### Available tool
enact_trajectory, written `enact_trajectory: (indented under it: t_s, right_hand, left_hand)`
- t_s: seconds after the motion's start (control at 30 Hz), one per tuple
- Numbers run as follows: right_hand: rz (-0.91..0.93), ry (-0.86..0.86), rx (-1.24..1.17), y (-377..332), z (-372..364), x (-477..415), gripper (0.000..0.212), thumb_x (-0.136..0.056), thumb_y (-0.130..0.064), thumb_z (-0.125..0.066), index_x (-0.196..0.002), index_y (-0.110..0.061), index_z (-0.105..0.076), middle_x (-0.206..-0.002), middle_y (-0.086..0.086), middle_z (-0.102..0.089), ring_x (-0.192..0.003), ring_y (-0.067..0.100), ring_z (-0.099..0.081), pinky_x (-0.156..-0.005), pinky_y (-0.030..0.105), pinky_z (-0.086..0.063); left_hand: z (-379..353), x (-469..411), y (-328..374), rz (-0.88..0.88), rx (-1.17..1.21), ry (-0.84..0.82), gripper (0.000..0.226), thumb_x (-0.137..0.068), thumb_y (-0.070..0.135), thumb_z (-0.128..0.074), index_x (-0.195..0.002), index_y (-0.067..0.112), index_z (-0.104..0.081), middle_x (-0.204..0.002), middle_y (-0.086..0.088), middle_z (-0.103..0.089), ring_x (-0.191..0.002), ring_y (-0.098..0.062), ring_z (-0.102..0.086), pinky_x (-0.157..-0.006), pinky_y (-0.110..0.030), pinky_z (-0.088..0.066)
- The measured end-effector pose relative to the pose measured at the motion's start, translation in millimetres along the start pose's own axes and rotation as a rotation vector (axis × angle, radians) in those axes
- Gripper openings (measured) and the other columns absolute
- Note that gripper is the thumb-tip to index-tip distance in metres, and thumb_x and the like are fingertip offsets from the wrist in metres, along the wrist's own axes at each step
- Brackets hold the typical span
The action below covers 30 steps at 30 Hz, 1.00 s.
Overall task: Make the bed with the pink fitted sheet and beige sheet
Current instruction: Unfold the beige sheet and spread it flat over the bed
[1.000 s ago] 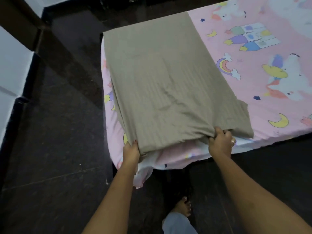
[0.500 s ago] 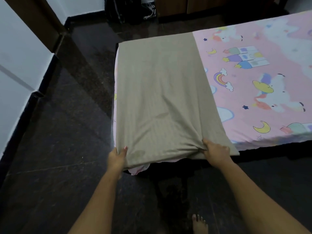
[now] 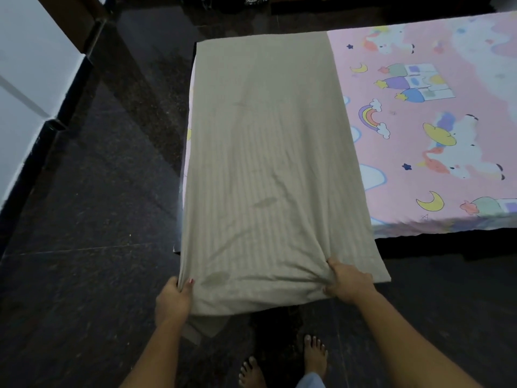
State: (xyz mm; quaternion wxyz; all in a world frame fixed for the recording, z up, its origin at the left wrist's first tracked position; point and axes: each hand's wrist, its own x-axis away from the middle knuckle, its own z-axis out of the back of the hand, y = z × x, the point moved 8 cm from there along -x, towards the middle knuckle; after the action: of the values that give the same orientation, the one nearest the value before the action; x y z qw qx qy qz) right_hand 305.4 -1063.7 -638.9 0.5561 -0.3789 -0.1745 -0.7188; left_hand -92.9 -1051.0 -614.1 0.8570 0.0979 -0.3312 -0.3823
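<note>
The folded beige sheet (image 3: 265,163) lies as a long strip over the left end of the bed, its near end pulled out past the bed's edge over the floor. My left hand (image 3: 173,301) grips its near left corner. My right hand (image 3: 348,284) clutches a bunch of its near edge on the right. The pink fitted sheet (image 3: 436,130), printed with unicorns, rainbows and moons, covers the mattress to the right of the beige sheet. A thin strip of pink shows along the beige sheet's left side.
Dark polished floor (image 3: 98,219) surrounds the bed. A white wall with a dark skirting (image 3: 25,107) runs along the left. My bare feet (image 3: 282,362) stand just in front of the bed's near edge. Dark objects sit on the floor at the far top.
Both hands have pulled the beige sheet's near end toward me, off the bed's edge. The bunched pink sheet corner seen earlier is now covered, and I have stepped back.
</note>
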Motion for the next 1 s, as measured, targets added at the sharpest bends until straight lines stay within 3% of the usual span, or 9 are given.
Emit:
enact_trajectory:
  t_s: [0.1, 0.23, 0.33, 0.43, 0.53, 0.6, 0.7, 0.8, 1.0]
  right_hand:
    - [0.080, -0.076, -0.209, 2.9, -9.2, -7.8, 0.076, -0.079, -0.034, -0.073, -0.143, -0.019, -0.034, -0.138, 0.009, -0.050, -0.123, 0.025, -0.050, -0.093, 0.027, -0.041]
    - [0.071, -0.048, -0.582, 12.4, -7.1, -23.9, 0.047, -0.082, -0.019, -0.073, -0.124, -0.014, -0.051, -0.111, 0.002, -0.059, -0.095, 0.017, -0.055, -0.079, 0.024, -0.045]
    - [-0.039, 0.383, -0.789, 46.2, 24.7, -33.0, 0.041, -0.083, -0.008, -0.068, -0.121, -0.009, -0.052, -0.098, 0.011, -0.063, -0.089, 0.025, -0.058, -0.088, 0.041, -0.050]
    - [-0.265, 0.682, -0.877, 92.8, 44.5, -31.9, 0.059, -0.082, -0.011, -0.069, -0.135, -0.008, -0.044, -0.126, 0.019, -0.052, -0.114, 0.036, -0.051, -0.099, 0.044, -0.042]
    - [-0.338, 0.590, -0.993, 112.6, 42.5, -47.7, 0.080, -0.081, -0.017, -0.074, -0.147, -0.014, -0.028, -0.144, 0.014, -0.041, -0.130, 0.035, -0.038, -0.106, 0.042, -0.034]
    - [-0.273, 0.509, -1.163, 109.4, 42.9, -58.4, 0.084, -0.081, -0.016, -0.075, -0.148, -0.015, -0.024, -0.139, 0.010, -0.045, -0.122, 0.029, -0.046, -0.097, 0.037, -0.040]
    - [-0.234, 0.451, -1.302, 99.7, 46.4, -65.7, 0.070, -0.081, -0.012, -0.074, -0.139, -0.012, -0.035, -0.116, 0.010, -0.052, -0.096, 0.022, -0.052, -0.077, 0.029, -0.041]
    - [-0.125, 0.347, -1.360, 84.8, 42.1, -67.1, 0.057, -0.081, -0.010, -0.073, -0.131, -0.014, -0.045, -0.114, 0.008, -0.057, -0.085, 0.016, -0.057, -0.064, 0.027, -0.045]
    - [0.026, 0.090, -1.466, 59.2, 16.5, -46.0, 0.041, -0.084, 0.001, -0.064, -0.124, -0.005, -0.056, -0.100, 0.008, -0.069, -0.083, 0.018, -0.066, -0.067, 0.025, -0.056]
  left_hand:
    - [-7.2, -3.8, -18.1, 0.039, -0.099, 0.008, 0.024, -0.094, 0.025, -0.054, -0.106, 0.004, -0.052, -0.108, -0.025, -0.061, -0.098, -0.040, -0.058, -0.076, -0.041, -0.044]
    - [-24.7, -8.8, -24.7, 0.155, -0.147, 0.002, 0.031, -0.088, 0.009, -0.056, -0.115, 0.009, -0.041, -0.115, -0.022, -0.056, -0.103, -0.038, -0.056, -0.080, -0.043, -0.044]
    - [-45.5, -11.9, -11.9, 0.143, -0.139, -0.025, 0.050, -0.084, 0.013, -0.063, -0.126, 0.011, -0.037, -0.124, -0.020, -0.049, -0.109, -0.040, -0.052, -0.084, -0.045, -0.046]
    - [-70.3, -13.4, 14.4, 0.046, -0.076, -0.060, 0.055, -0.083, 0.016, -0.066, -0.130, 0.010, -0.038, -0.131, -0.021, -0.043, -0.115, -0.042, -0.047, -0.090, -0.045, -0.041]
    - [-97.1, -11.7, 46.8, -0.031, 0.043, -0.105, 0.055, -0.082, 0.017, -0.069, -0.128, 0.009, -0.040, -0.129, -0.019, -0.044, -0.115, -0.039, -0.047, -0.088, -0.040, -0.041]
    - [-117.3, -10.8, 69.2, -0.119, 0.093, -0.125, 0.052, -0.079, 0.015, -0.071, -0.123, 0.007, -0.043, -0.124, -0.019, -0.049, -0.113, -0.036, -0.050, -0.089, -0.038, -0.041]
    - [-146.9, -2.3, 96.8, -0.178, 0.142, -0.199, 0.050, -0.080, 0.016, -0.072, -0.122, 0.009, -0.045, -0.123, -0.014, -0.050, -0.112, -0.030, -0.052, -0.090, -0.036, -0.044]
    - [-172.0, 18.4, 124.1, -0.254, 0.180, -0.269, 0.046, -0.082, 0.011, -0.069, -0.121, 0.007, -0.047, -0.119, -0.014, -0.051, -0.109, -0.028, -0.052, -0.090, -0.034, -0.043]
    - [-213.2, 71.4, 175.9, -0.552, 0.209, -0.429, 0.038, -0.082, 0.013, -0.069, -0.113, 0.017, -0.048, -0.110, -0.008, -0.048, -0.098, -0.026, -0.056, -0.091, -0.042, -0.048]
